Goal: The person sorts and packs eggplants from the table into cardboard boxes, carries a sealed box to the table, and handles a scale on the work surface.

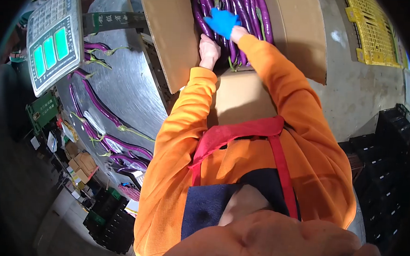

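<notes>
Long purple eggplants lie side by side in an open cardboard box, several with green stems toward me. At the left of the bunch, my bare left hand is curled against an eggplant, its fingers partly hidden. My right hand, in a blue glove, rests across the top of the bunch with fingers spread toward the left.
A scale display with green lit panels stands at the left. Loose eggplants lie on the metal table beside the box. A yellow crate is at upper right; black crates stand at right.
</notes>
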Tool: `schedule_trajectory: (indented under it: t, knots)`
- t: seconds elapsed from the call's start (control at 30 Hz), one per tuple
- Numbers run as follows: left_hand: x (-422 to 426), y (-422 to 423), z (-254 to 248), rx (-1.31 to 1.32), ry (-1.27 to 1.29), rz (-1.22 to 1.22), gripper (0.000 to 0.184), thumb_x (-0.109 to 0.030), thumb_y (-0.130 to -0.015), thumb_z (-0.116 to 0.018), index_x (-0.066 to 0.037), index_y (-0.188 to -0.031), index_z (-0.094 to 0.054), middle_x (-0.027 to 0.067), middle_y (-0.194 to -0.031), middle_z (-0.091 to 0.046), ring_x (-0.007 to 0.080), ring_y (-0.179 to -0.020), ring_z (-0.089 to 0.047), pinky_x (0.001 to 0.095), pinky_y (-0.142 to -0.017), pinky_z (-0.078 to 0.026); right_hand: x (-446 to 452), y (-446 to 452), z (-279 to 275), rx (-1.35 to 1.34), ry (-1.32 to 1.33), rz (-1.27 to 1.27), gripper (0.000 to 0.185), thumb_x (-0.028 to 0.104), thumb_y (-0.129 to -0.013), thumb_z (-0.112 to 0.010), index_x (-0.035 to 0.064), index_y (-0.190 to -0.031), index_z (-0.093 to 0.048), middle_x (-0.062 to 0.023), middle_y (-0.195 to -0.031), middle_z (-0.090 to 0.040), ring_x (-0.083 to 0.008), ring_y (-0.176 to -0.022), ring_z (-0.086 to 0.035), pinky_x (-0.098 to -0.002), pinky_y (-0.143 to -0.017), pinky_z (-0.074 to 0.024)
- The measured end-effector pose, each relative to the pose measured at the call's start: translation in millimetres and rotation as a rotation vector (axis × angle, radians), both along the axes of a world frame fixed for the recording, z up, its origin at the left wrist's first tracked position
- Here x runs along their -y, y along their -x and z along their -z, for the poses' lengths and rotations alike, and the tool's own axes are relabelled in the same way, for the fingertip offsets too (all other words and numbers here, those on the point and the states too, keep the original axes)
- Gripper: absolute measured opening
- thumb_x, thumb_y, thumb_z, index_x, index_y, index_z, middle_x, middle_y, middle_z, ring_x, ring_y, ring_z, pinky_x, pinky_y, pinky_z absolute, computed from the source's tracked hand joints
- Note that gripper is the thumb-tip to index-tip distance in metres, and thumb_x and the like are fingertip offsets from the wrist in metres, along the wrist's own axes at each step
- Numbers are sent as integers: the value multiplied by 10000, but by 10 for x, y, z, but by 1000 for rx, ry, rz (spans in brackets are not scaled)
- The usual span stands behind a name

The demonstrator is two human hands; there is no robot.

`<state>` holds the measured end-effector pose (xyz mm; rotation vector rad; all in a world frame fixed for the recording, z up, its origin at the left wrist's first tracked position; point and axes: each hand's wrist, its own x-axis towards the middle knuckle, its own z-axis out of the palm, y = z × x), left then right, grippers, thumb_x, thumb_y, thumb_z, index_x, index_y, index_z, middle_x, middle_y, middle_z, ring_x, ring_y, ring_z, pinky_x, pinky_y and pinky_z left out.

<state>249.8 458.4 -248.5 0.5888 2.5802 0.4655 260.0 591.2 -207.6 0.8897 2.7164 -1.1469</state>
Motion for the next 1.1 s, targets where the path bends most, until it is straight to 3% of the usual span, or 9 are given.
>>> schedule_trajectory:
  t: [0.07,0.17,0.23,0.47,0.67,0.8,0.9,0.97,1.1]
  knots:
    - [-28,108,41,108,-5,-36,643,-28,-716,-579,54,-1273,-270,279,-976,-566,427,-957,-550,448,-844,-440,63,366,429,-5,34,-15,445,422,-842,-487,38,-1060,-541,-227,-978,-605,-385,-893,-599,-461,-756,-484]
    - [-6,107,-71,137,-10,-42,614,-1,-703,-575,50,-1252,-302,276,-984,-570,427,-966,-548,448,-840,-442,103,624,716,82,-81,-406,398,354,-814,-512,21,-1024,-567,-233,-968,-616,-379,-907,-603,-455,-770,-487]
    - [71,66,-36,99,-68,-29,571,-37,-728,-571,42,-1233,-315,279,-984,-567,431,-970,-545,452,-836,-444,253,424,605,-102,123,71,479,356,-787,-549,1,-1107,-533,-251,-964,-608,-393,-918,-592,-462,-783,-479]
    - [-10,-111,-74,-38,-247,-127,450,-139,-832,-501,22,-1216,-331,297,-1082,-510,453,-979,-521,462,-815,-454,180,626,769,48,71,-61,487,221,-770,-550,-6,-1195,-485,-254,-917,-609,-372,-855,-612,-435,-687,-499]
    - [-61,-122,-323,-151,2,-12,394,-90,-878,-410,71,-1235,-367,217,-1005,-520,353,-874,-574,375,-756,-502,288,426,596,-51,148,-12,422,166,-766,-546,-2,-1150,-501,-230,-901,-616,-364,-796,-619,-409,-609,-503]
    - [22,-130,-73,-297,160,173,329,-70,-875,-416,88,-1163,-411,191,-993,-523,299,-858,-591,340,-712,-521,169,547,796,-54,152,-38,380,170,-776,-527,21,-1125,-512,-210,-873,-615,-373,-775,-606,-426,-645,-498]
    - [-33,-90,2,-408,244,268,293,-68,-874,-422,87,-1122,-433,180,-995,-521,265,-853,-602,318,-693,-529,19,603,607,19,-127,-222,363,219,-787,-529,41,-1104,-532,-195,-874,-616,-376,-795,-596,-446,-693,-488]
    - [-30,-113,36,-467,280,260,277,-74,-873,-432,75,-1106,-443,169,-995,-516,233,-843,-611,297,-682,-536,-283,380,176,-176,-147,-231,385,282,-781,-546,52,-1091,-552,-203,-930,-617,-373,-868,-593,-453,-757,-477]
    - [-114,-100,-131,-308,225,167,294,-76,-879,-427,73,-1132,-438,159,-996,-502,230,-808,-619,302,-667,-544,-883,-172,-139,83,-296,98,421,354,-757,-579,59,-1057,-574,-201,-1018,-609,-369,-935,-591,-446,-788,-478]
